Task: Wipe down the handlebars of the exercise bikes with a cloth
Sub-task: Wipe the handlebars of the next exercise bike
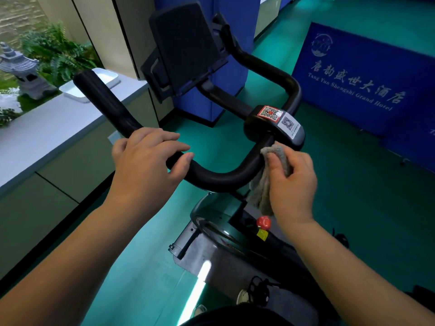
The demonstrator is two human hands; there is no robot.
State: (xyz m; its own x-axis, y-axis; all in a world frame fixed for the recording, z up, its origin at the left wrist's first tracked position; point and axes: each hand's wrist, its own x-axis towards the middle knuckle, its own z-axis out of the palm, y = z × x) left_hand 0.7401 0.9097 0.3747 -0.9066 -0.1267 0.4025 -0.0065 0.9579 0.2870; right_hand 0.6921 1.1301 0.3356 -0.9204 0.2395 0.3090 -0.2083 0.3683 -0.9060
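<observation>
Both bare forearms run up from the bottom edge. Left hand (146, 158) sits on the near left bend of the black handlebar (219, 180), grip wrapped over the top of the tube, fingers curled across it, thumb on the near side. Right hand (293, 182) pinches a grey cloth (266, 184): grip closed on the folded fabric, thumb pressing it against the right rising section of the near bar, just below the centre clamp (274, 128). The cloth's loose end hangs down beside the bar.

Handlebar layout: a U-shaped near loop between the two hands, a left horn (101, 100) angling up and away, and a right-side loop running behind the clamp toward the console mount. The clamp carries two QR stickers, one red-bordered (269, 112), one white (289, 123). Dark tablet holder (186, 45) stands above and behind, screen side facing away from the camera.

Below the bar: bike frame with a red knob (263, 222), a yellow tag (262, 234) right under it, and a grey flywheel housing (207, 252).

Floor is green (364, 196). At left, a pale grey worktop (47, 128) holds a white tray (94, 84); beyond it, ferns and a small stone lantern (21, 67). At right, a blue banner (360, 83) with Chinese characters and "Tang Yun Shengshi Grand Hotel". Blue padded column (226, 74) behind the holder.
</observation>
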